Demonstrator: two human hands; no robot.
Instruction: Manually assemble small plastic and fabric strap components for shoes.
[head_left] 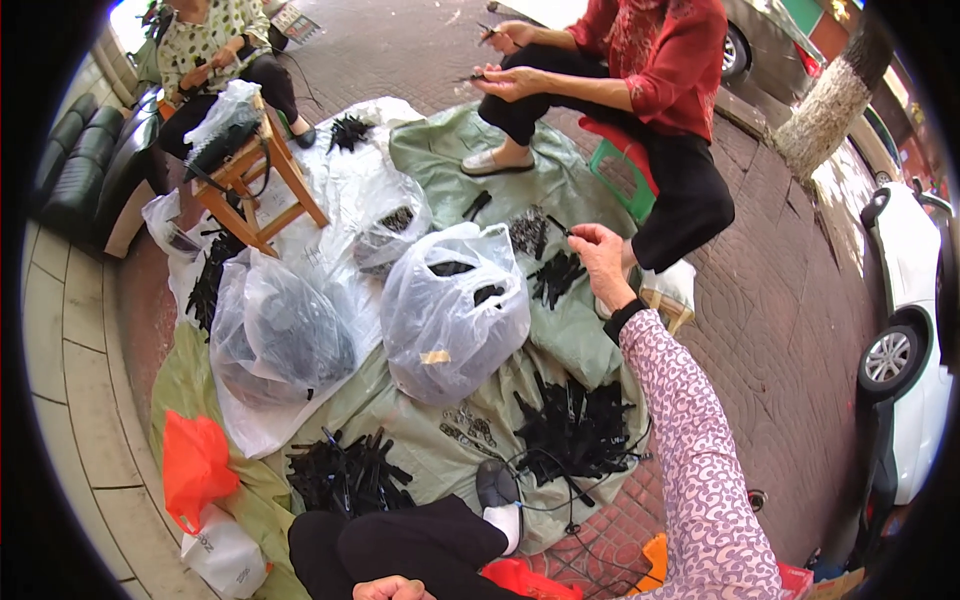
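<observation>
My right arm reaches far out, and my right hand (603, 262) pinches one end of a short black strip (558, 225). The strip is above a small pile of black strips (556, 277) and a heap of small dark-and-silver pieces (528, 234). Low in the view, my left hand (392, 589) lies over my dark trousers with its fingers curled; the lower edge cuts it off, and whatever it holds is hidden. Big heaps of black strips lie on the sheet near my legs, one to the left (348, 474) and one to the right (575, 430).
Full see-through plastic bags (455, 335) stand mid-sheet. A person in red (655, 60) sits on a green stool (622, 180); another person (215, 45) sits behind a wooden stool (255, 195). A red bag (197, 468) lies left; black cables (570, 490) cross near my foot. A white car (905, 340) is at right.
</observation>
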